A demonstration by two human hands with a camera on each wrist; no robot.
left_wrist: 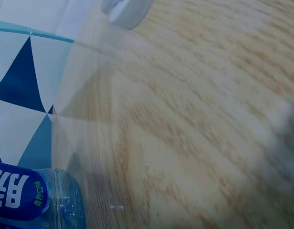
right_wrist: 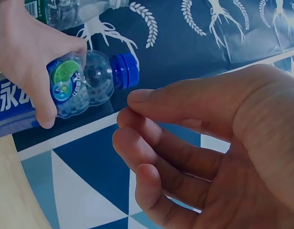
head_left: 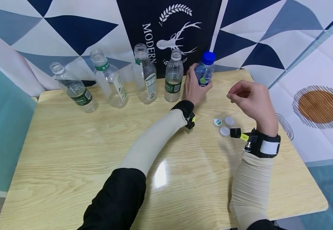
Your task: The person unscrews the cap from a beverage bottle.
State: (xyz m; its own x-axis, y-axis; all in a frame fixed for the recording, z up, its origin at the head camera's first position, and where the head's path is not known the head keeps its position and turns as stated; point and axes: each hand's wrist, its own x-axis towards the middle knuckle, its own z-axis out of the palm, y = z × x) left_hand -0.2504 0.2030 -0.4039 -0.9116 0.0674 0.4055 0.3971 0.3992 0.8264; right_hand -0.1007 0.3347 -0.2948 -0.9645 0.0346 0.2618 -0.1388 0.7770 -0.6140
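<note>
My left hand (head_left: 195, 84) grips a clear bluish plastic bottle (head_left: 204, 72) round its body near the table's back edge. The bottle's blue cap (head_left: 208, 58) sits on its neck. To the right, my right hand (head_left: 251, 97) is raised beside the bottle with nothing in it, its fingers loosely curled and the thumb close to the index fingertip. In the right wrist view those fingertips (right_wrist: 142, 95) are near the blue cap (right_wrist: 126, 70), apart from it. The left wrist view catches only the bottle's lower end (left_wrist: 65, 200), with its blue label.
Several uncapped clear bottles stand along the back, including a small green-labelled bottle (head_left: 172, 84) next to my left hand and a leaning bottle (head_left: 80, 95) at far left. Loose white caps (head_left: 224, 131) lie on the wooden table (head_left: 83, 153) near my right wrist. A patterned cloth (head_left: 80, 28) hangs behind.
</note>
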